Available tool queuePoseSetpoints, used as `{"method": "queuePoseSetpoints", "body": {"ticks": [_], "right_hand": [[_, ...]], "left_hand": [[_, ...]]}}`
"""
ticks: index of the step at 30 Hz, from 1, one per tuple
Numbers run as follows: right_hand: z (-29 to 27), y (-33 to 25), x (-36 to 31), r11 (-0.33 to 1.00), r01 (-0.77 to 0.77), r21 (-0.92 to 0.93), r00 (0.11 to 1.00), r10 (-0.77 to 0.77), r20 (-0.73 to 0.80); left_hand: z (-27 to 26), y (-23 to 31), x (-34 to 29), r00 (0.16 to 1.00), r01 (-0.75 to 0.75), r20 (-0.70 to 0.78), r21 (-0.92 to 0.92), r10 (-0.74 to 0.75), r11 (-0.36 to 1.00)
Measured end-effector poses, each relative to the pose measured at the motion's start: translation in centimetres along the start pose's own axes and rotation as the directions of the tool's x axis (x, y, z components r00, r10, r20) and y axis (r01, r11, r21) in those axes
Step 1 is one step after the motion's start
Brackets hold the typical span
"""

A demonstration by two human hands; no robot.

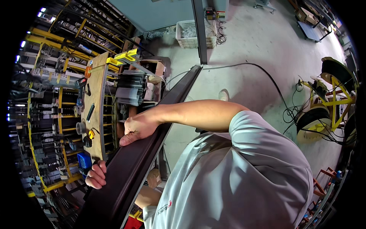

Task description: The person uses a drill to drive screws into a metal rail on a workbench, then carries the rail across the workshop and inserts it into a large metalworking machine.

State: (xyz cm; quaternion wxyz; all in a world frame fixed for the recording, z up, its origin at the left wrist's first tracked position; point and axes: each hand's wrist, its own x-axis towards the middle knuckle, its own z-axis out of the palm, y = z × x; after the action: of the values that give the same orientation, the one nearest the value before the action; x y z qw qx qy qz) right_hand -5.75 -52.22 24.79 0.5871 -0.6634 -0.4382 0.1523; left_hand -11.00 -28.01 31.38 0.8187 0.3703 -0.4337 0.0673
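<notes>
A long dark brown profile (133, 160) runs slantwise from the lower left up towards the middle, in front of my body. My right hand (139, 129) is closed over its upper side, the thumb lying on the dark face and the other fingers curled, partly hidden. Farther down the length, my left hand (96, 175) has its fingers bent around the outer edge. The left forearm passes beneath the profile, which hides the palm.
Left of the profile, a wooden board (93, 110) carries a tape measure (91, 134), a drill (81, 83) and other tools. Racks of long bars stand beyond. A white crate (187, 35) sits behind an upright grey post (199, 34). A black cable (263, 70) crosses the floor towards cable reels (314, 122).
</notes>
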Motion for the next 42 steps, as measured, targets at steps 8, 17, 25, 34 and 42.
{"method": "queuePoseSetpoints", "body": {"ticks": [8,17,25,34,42], "right_hand": [[-11.6,3.2,-6.7,0.995,-0.07,0.073,0.997,0.072,-0.02],[-25.9,7.8,-14.1,0.972,0.027,0.233,0.995,-0.004,-0.097],[-35.9,11.7,-17.9,0.95,-0.027,0.312,0.992,0.064,-0.11],[-49.8,10.9,-18.4,0.92,-0.102,0.379,0.92,0.232,-0.315],[-61.2,22.3,-28.2,0.959,-0.171,0.226,0.162,0.253,-0.954]], "left_hand": [[3.2,-14.3,8.4,0.992,-0.001,0.117,-0.311,0.039,0.95],[9.8,-28.3,16.3,0.987,0.158,0.06,-0.226,-0.149,0.961],[11.7,-39.0,22.8,0.971,0.231,0.103,-0.178,-0.215,0.957],[10.1,-49.7,36.1,0.954,0.299,0.034,-0.032,-0.298,0.954],[9.1,-68.4,51.3,0.895,0.396,-0.178,-0.11,-0.41,0.912]]}}
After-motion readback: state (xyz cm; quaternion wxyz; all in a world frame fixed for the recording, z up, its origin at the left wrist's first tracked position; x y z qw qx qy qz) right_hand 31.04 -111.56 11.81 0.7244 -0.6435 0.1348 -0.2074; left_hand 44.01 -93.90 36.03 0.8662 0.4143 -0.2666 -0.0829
